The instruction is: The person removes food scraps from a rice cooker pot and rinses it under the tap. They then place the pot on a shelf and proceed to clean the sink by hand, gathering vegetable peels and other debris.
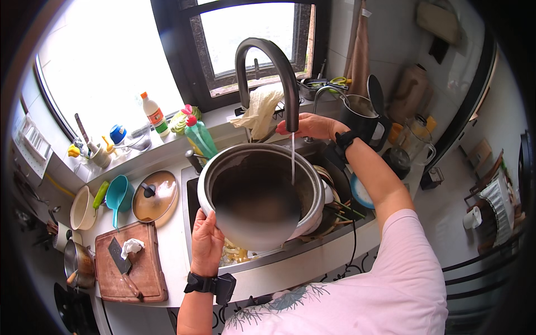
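Observation:
A large, deep pot (307, 209) with a pale outside and a dark inside is tilted over the sink (187, 209). My left hand (206, 238) grips its near left rim, thumb on top. Water (293, 163) runs in a thin stream from the dark gooseneck faucet (268, 44) into the pot. Behind the spout, my right hand (312, 125) has its fingers at the faucet's lever (268, 136); the spout partly hides them. The middle of the pot's inside is blurred. Yellowish scraps (232, 253) lie in the sink under the pot.
Left of the sink are a cutting board (150, 268) with a cleaver (119, 257), a glass lid (161, 205) and a teal ladle (118, 194). A green bottle (201, 136) stands behind. Dishes and chopsticks (345, 209) fill the sink's right side, near an electric kettle (360, 117).

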A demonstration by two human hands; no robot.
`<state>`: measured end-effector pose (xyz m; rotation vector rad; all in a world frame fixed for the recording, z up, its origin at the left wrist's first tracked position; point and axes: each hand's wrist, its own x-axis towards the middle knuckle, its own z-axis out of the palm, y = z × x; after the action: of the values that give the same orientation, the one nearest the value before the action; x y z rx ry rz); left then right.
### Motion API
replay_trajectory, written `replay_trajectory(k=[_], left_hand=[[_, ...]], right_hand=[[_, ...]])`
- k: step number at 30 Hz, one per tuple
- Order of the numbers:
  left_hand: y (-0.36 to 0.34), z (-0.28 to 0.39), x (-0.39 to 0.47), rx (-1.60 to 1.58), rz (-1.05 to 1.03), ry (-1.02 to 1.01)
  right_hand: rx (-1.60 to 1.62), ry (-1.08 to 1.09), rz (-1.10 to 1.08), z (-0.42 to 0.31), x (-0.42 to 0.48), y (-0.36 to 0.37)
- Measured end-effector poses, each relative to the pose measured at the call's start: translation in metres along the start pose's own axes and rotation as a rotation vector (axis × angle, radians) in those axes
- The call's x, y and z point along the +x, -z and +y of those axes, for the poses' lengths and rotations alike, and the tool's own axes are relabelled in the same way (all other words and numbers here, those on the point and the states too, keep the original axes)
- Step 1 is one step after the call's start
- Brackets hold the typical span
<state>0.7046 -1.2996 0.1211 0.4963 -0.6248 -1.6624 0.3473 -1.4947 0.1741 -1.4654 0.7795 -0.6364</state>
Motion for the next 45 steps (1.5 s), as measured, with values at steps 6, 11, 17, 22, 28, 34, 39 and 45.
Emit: replay_trajectory(k=[6, 11, 17, 22, 28, 34, 39, 45], left_hand=[[0.004, -0.001, -0.002, 0.014, -0.003, 0.004], [0.011, 0.001, -0.008, -0.029, 0.004, -0.008], [0.060, 0.047, -0.047, -0.004, -0.004, -0.077], [0.104, 0.072, -0.086, -0.004, 0.120, -0.108], [0.165, 0.055, -0.076, -0.104, 0.231, 0.056], [0.129, 0.039, -0.065, -0.033, 0.098, 0.189], [0.089, 0.078, -0.084, 0.021, 0.140, 0.046], [0.066, 0.116, -0.087, 0.221, 0.030, -0.167]], right_hand=[[0.074, 0.036, -0.019, 0.011, 0.008, 0.005], [-0.277, -0.116, 0.336, 0.062, -0.011, -0.026], [0.115, -0.262, 0.213, 0.070, -0.068, -0.126], [0.277, -0.065, 0.119, 0.066, -0.050, -0.180], [0.333, 0.078, 0.172, 0.041, -0.023, -0.196], [0.160, 0.046, 0.339, 0.021, -0.055, -0.169], [0.261, 0.029, 0.250, 0.043, -0.063, -0.185], [0.252, -0.094, 0.238, 0.079, -0.036, -0.200]])
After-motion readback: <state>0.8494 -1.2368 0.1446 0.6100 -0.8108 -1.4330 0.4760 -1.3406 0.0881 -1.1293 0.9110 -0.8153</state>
